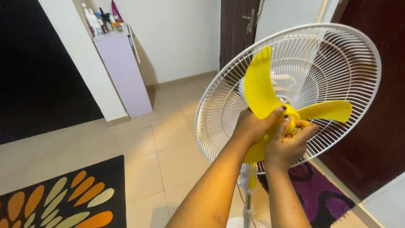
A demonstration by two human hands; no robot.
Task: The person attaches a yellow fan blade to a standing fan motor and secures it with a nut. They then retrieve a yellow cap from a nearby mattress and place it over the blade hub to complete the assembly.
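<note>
Nearest the camera, two bare forearms rise from the bottom edge toward a standing fan. The right hand is clenched around the yellow hub at the centre of the yellow fan blade, its fingers curled over the front of the hub. The left hand grasps the blade just beside the hub, thumb laid across the root of the upward-pointing blade. The blade piece sits in the middle of the white rear grille, which has no front cover over it; one blade points up, one to the right, and a third hangs down behind the hands. Below them the fan's white pole drops toward the floor, with a purple rug beside it on the right. At lower left lies a black rug with orange and cream petal shapes on the pale floor tiles. Farther back a narrow lilac cabinet stands against the white wall, bottles crowded on top, and a dark door stands behind the fan.
</note>
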